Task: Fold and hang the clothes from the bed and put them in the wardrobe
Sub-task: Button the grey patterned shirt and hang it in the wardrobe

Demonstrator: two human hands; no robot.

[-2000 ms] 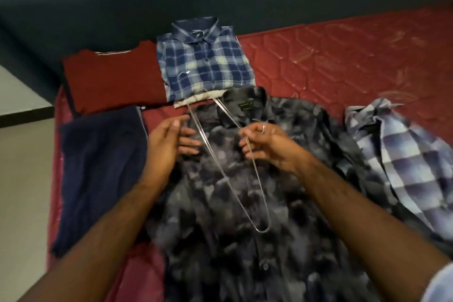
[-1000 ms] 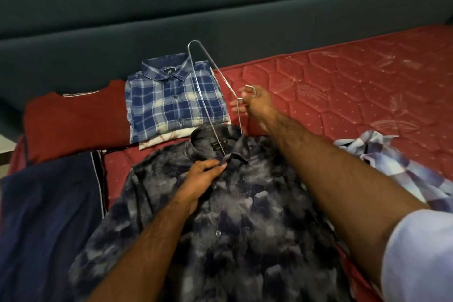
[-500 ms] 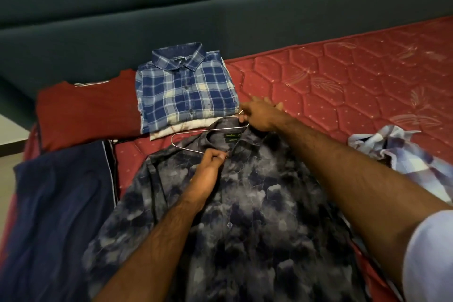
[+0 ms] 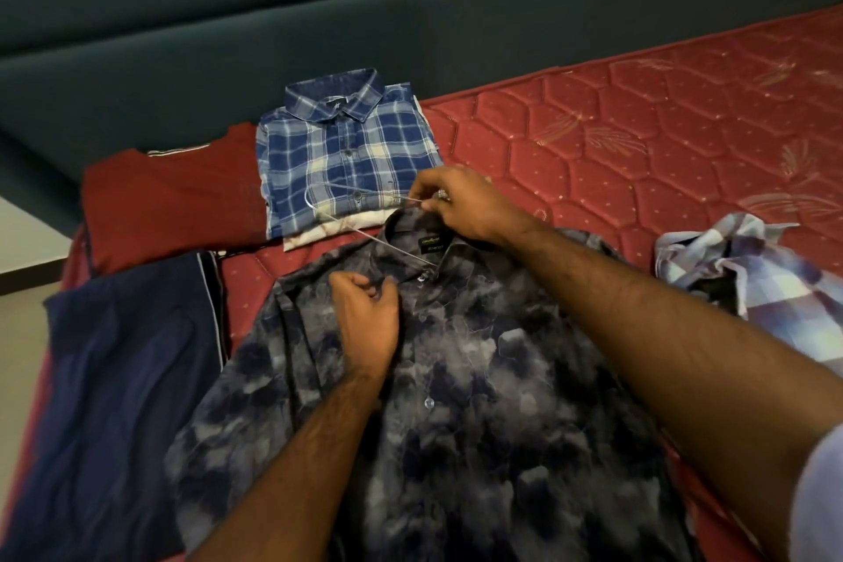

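A blue plaid shirt [image 4: 349, 151] lies folded beyond the fingers. The right hand [image 4: 460, 203] pinches a wire hanger [image 4: 365, 233] at the dark patterned shirt [image 4: 456, 379] collar; the left hand [image 4: 367, 319] grips its placket. A crumpled checked shirt [image 4: 752, 278] waits on the bed [image 4: 638, 141]; nothing hangs yet.

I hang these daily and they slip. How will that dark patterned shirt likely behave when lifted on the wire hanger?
The dark patterned shirt lies flat and creased, so it will probably drape limply. The wire hanger is thin and bare, so the collar may slide sideways.
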